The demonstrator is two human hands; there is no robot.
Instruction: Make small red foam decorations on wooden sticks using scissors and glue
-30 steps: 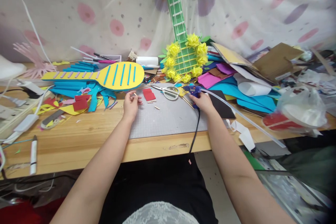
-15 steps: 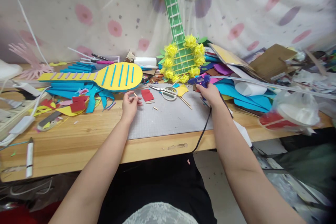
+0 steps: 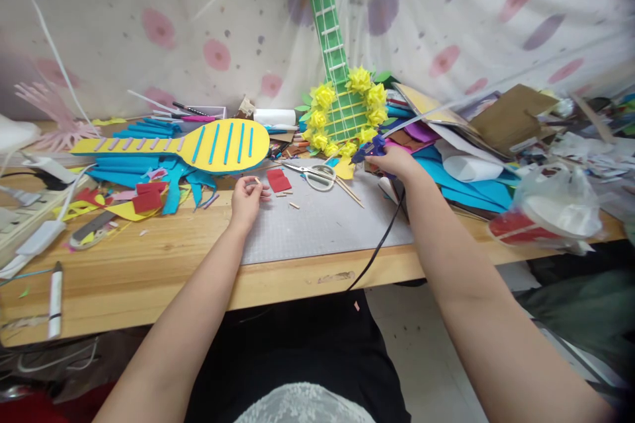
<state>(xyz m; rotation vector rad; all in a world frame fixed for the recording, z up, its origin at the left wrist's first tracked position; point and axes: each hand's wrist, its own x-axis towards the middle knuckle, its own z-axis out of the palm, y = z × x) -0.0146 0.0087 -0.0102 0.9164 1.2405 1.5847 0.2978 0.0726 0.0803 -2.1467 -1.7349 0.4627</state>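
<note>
My right hand (image 3: 395,162) is wrapped round a blue glue gun (image 3: 370,147) above the right side of the grey cutting mat (image 3: 327,231). Between the fingertips of my left hand (image 3: 247,198) is a short wooden stick piece (image 3: 257,181). Just beyond that hand lies a yellow paper guitar shape (image 3: 225,145) with blue strips on its body. A red paper piece (image 3: 278,180), scissors (image 3: 320,177) and a few cut stick pieces (image 3: 294,205) lie on the mat. Two longer wooden sticks (image 3: 350,192) rest beside the scissors.
A green paper guitar (image 3: 347,112) with yellow flowers leans against the back curtain. Blue sheets (image 3: 466,178) and a bagged red-and-white tub (image 3: 540,221) crowd the right. Paper scraps (image 3: 133,201), a power strip (image 3: 22,218) and a white marker (image 3: 55,301) are on the left.
The glue gun in my right hand has tilted and shifted slightly left, its clear glue stick now pointing more upward. The black cord has swung with it. My left hand stays almost still.
</note>
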